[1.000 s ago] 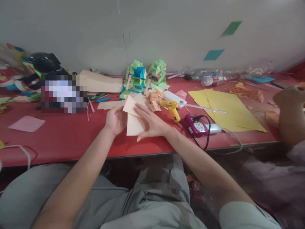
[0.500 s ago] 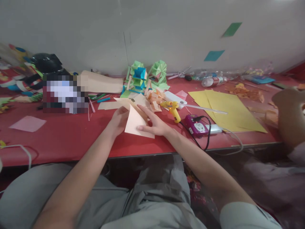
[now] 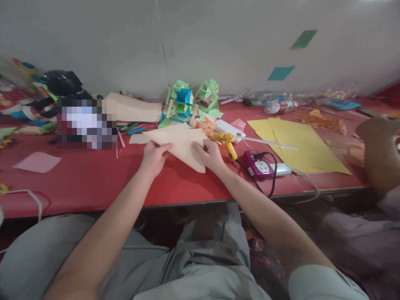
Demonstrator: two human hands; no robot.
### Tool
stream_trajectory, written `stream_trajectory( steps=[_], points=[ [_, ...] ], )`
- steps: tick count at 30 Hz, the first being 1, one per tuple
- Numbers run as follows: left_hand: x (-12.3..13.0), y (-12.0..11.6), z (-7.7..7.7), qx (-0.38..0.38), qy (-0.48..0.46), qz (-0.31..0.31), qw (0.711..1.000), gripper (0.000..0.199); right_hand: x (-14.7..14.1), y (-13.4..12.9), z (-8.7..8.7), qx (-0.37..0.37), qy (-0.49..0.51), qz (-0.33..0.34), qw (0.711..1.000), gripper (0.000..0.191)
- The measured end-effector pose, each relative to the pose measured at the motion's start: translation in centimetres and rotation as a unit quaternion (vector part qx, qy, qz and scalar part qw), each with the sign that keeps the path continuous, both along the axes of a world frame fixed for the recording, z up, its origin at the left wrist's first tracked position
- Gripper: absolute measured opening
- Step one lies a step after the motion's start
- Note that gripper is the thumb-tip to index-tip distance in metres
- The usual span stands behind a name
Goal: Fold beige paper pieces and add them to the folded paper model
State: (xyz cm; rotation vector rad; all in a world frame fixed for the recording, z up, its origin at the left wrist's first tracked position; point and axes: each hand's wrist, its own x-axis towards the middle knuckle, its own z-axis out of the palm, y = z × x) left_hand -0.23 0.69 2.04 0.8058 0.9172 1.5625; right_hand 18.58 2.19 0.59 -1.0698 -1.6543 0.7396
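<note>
- Cream paper, head view: mid-scene, over red table, between both hands.
- Left hand: thumb and fingers pinching near-left edge.
- Right hand: thumb on top, pinching right side; remaining fingers mostly hidden.
- Yellow glue gun: just right of right hand.
- Green-and-blue folded paper: far side.

The paper is pale tan and plain, with no marks to be seen on it. It looks a bit like a big triangle. One sharp tip points left, and another points down toward the person at the right end. A long side slants between these two tips. The paper is held by both hands, with the left thumb on the slanted side and the right thumb near the right side. It is over the red table.
</note>
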Motion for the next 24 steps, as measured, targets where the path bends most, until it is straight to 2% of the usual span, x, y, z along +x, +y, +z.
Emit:
stream_trajectory(
  steps=[5,8,13,17,21,24],
  points=[
    [0.13,-0.21,0.13,-0.013,0.016,-0.025,0.999,0.058,0.17,0.39,-0.04,-0.064,0.086,0.036,0.994,0.028],
    [0.18,-0.38,0.07,-0.012,0.025,-0.047,0.999,0.056,0.2,0.44,0.12,-0.122,0.147,0.058,0.98,0.032],
    [0.24,-0.58,0.04,-0.027,0.041,-0.076,0.996,0.053,0.12,0.11,0.39,-0.183,0.182,0.061,0.964,0.037],
    [0.3,-0.42,0.11,-0.035,0.029,-0.046,0.998,0.049,0.04,-0.06,0.22,-0.201,0.18,0.078,0.96,0.038],
    [0.25,-0.16,0.1,-0.028,0.006,0.013,0.999,0.046,0.04,0.06,-0.16,-0.185,0.157,0.08,0.967,0.038],
    [0.22,-0.13,0.07,-0.034,0.005,0.031,0.999,0.045,0.03,0.14,-0.18,-0.189,0.152,0.08,0.967,0.04]
  ],
)
